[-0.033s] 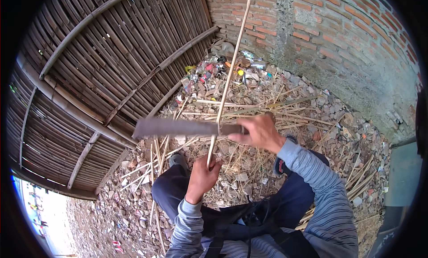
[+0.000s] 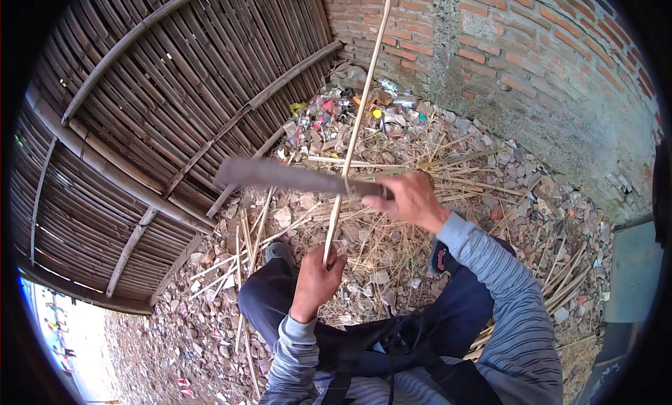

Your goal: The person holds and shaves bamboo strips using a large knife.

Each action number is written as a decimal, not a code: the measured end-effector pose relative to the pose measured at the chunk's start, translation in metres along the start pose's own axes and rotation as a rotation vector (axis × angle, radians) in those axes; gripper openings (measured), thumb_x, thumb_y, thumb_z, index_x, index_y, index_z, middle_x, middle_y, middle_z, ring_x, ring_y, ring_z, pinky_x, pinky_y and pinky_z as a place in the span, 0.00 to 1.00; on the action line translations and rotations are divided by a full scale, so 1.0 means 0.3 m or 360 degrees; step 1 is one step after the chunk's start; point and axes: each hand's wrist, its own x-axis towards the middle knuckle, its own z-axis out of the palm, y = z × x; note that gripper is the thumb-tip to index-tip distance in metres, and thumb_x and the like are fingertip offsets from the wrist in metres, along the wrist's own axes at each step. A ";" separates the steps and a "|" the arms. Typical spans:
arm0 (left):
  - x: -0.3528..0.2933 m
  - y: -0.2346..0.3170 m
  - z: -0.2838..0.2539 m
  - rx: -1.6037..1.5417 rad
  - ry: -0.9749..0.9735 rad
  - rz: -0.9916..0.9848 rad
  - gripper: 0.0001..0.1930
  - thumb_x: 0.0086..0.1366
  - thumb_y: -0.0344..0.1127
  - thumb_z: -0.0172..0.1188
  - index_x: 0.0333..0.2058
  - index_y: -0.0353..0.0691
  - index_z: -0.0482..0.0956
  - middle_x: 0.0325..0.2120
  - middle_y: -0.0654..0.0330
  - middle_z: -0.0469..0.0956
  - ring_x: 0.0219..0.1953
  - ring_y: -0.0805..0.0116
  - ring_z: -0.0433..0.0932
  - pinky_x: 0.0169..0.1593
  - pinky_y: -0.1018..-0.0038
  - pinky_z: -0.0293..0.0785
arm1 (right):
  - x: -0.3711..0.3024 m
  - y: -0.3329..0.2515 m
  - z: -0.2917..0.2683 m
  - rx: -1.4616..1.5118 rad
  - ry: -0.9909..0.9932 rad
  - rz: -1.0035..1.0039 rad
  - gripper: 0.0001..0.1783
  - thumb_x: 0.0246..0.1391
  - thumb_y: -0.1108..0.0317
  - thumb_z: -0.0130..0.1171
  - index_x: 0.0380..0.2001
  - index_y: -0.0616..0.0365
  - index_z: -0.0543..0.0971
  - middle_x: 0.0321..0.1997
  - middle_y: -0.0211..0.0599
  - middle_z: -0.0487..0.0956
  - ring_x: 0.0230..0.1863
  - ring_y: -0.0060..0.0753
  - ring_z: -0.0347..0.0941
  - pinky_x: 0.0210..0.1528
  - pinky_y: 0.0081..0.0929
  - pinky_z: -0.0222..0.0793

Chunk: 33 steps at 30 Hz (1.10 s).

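Observation:
My left hand [image 2: 320, 280] is closed around the lower end of a long, pale bamboo strip [image 2: 362, 108], which slants up and away toward the brick wall. In my right hand [image 2: 414, 202] is the dark handle of a machete [image 2: 280, 175]. Its broad brown blade points left and is smeared by motion. The blade lies across the strip above my left hand; whether it touches the strip I cannot tell.
Cut bamboo strips [image 2: 483, 185] and shavings litter the rubble ground [image 2: 182, 349]. A bamboo-slat wall [image 2: 189, 76] stands at left, a brick wall [image 2: 532, 62] at the back and right. Colourful trash [image 2: 329, 115] is heaped in the corner. My legs [image 2: 462, 303] flank the work.
The machete's blade has swung upward, its tip rising most. My right hand has shifted slightly up and right. The strip's far end has dipped a little; my left hand stays put.

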 end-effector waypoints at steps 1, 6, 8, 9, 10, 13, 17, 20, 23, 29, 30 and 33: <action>-0.012 -0.009 0.000 0.0070 0.0074 0.0075 0.21 0.63 0.31 0.68 0.22 0.38 0.61 0.16 0.59 0.59 0.22 0.67 0.56 0.28 0.65 0.59 | 0.016 0.018 -0.013 -0.0007 0.0092 0.0048 0.42 0.62 0.23 0.50 0.35 0.56 0.87 0.13 0.30 0.75 0.12 0.31 0.73 0.16 0.36 0.68; -0.023 -0.014 -0.015 0.0056 -0.0044 -0.0120 0.21 0.63 0.31 0.69 0.22 0.37 0.61 0.16 0.58 0.59 0.22 0.67 0.57 0.27 0.64 0.59 | -0.019 -0.035 0.036 0.0070 0.0145 0.0142 0.44 0.63 0.22 0.47 0.37 0.57 0.88 0.11 0.28 0.72 0.12 0.33 0.72 0.16 0.37 0.68; -0.016 -0.008 -0.007 0.0027 -0.0038 -0.0078 0.22 0.63 0.31 0.69 0.22 0.36 0.61 0.16 0.58 0.59 0.21 0.66 0.57 0.27 0.64 0.58 | -0.039 -0.074 0.061 0.0057 -0.0032 -0.0083 0.44 0.64 0.23 0.46 0.32 0.56 0.86 0.11 0.32 0.73 0.11 0.33 0.71 0.17 0.36 0.69; -0.020 -0.011 -0.013 0.0097 -0.0086 -0.0054 0.16 0.63 0.30 0.67 0.25 0.34 0.66 0.15 0.49 0.64 0.19 0.52 0.63 0.28 0.58 0.65 | -0.025 -0.084 0.090 -0.0029 0.0324 -0.0373 0.44 0.64 0.21 0.43 0.27 0.53 0.85 0.09 0.25 0.68 0.09 0.26 0.67 0.14 0.35 0.66; -0.028 -0.010 -0.018 0.0098 -0.0089 -0.0050 0.16 0.63 0.30 0.67 0.25 0.34 0.66 0.15 0.49 0.64 0.19 0.52 0.63 0.28 0.58 0.65 | -0.023 -0.064 0.080 -0.0032 0.0328 -0.0370 0.44 0.64 0.21 0.43 0.27 0.53 0.85 0.09 0.25 0.68 0.09 0.26 0.67 0.14 0.35 0.66; -0.083 -0.026 -0.038 0.0160 -0.0063 -0.0012 0.15 0.62 0.29 0.67 0.25 0.33 0.68 0.16 0.46 0.67 0.19 0.45 0.66 0.28 0.57 0.66 | 0.012 0.044 0.010 -0.0090 -0.0026 -0.0003 0.43 0.63 0.22 0.48 0.34 0.54 0.88 0.11 0.28 0.72 0.10 0.30 0.69 0.17 0.38 0.68; -0.127 -0.041 -0.044 0.0104 -0.0056 -0.0068 0.15 0.63 0.29 0.66 0.24 0.33 0.68 0.15 0.46 0.67 0.18 0.44 0.66 0.27 0.57 0.66 | 0.024 0.124 -0.021 -0.0142 0.0259 0.0081 0.42 0.64 0.22 0.45 0.29 0.51 0.86 0.11 0.22 0.69 0.10 0.23 0.65 0.15 0.35 0.64; -0.135 -0.077 -0.043 0.0146 -0.0071 -0.0084 0.15 0.62 0.29 0.66 0.25 0.33 0.68 0.15 0.46 0.67 0.17 0.45 0.67 0.27 0.57 0.66 | -0.003 0.054 0.031 0.0054 0.0010 0.0207 0.41 0.65 0.24 0.47 0.28 0.53 0.85 0.11 0.26 0.71 0.11 0.28 0.70 0.16 0.39 0.66; -0.125 -0.053 -0.027 0.0054 -0.0057 -0.0156 0.19 0.62 0.30 0.69 0.23 0.35 0.64 0.15 0.53 0.62 0.20 0.57 0.60 0.28 0.61 0.62 | -0.046 0.000 0.090 0.0028 -0.0050 -0.0117 0.42 0.64 0.22 0.45 0.28 0.51 0.84 0.11 0.24 0.71 0.10 0.25 0.68 0.14 0.33 0.66; -0.206 -0.064 -0.079 0.0069 -0.0079 -0.0123 0.17 0.63 0.29 0.67 0.24 0.33 0.66 0.15 0.50 0.65 0.19 0.52 0.64 0.27 0.60 0.64 | 0.014 0.096 0.052 -0.0072 0.0098 -0.0022 0.45 0.64 0.20 0.39 0.33 0.49 0.88 0.10 0.19 0.70 0.08 0.20 0.62 0.11 0.30 0.60; -0.231 -0.057 -0.092 0.0082 -0.0092 -0.0146 0.15 0.63 0.29 0.66 0.25 0.31 0.68 0.16 0.45 0.69 0.18 0.44 0.68 0.27 0.57 0.66 | 0.024 0.194 0.029 -0.0167 0.0116 0.0152 0.42 0.66 0.23 0.43 0.39 0.50 0.88 0.09 0.16 0.63 0.07 0.14 0.53 0.07 0.27 0.51; -0.309 -0.064 -0.108 0.0094 -0.0132 -0.0241 0.14 0.63 0.29 0.65 0.24 0.31 0.69 0.16 0.45 0.69 0.19 0.43 0.68 0.27 0.57 0.66 | 0.048 0.290 -0.017 -0.0166 0.0220 0.0433 0.41 0.66 0.24 0.44 0.41 0.51 0.88 0.09 0.17 0.63 0.07 0.16 0.55 0.09 0.27 0.54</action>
